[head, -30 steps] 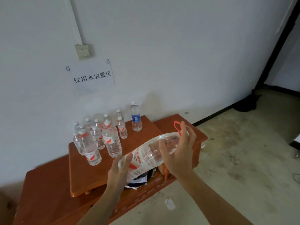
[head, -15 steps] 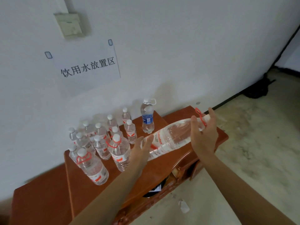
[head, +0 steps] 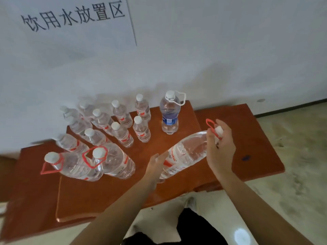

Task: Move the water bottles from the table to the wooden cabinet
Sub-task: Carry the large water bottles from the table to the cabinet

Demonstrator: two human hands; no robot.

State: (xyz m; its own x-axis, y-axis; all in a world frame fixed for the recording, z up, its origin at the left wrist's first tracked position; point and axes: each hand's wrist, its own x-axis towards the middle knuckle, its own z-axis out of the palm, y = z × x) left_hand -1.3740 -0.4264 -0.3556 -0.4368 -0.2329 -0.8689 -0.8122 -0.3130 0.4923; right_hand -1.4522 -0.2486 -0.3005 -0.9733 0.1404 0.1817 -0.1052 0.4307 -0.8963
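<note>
Bottles [head: 122,133] on cabinet [head: 230,121], against wall [head: 212,50]

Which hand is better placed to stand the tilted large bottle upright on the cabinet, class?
Right, probably. The right hand grips the large bottle at its cap end, so it can lift the neck; the left hand only supports the base end.

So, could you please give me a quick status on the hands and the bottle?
Left hand at base, right hand at neck of the large bottle, tilted above the cabinet top. Blue-label bottle stands close behind. Landing spot open.
</note>
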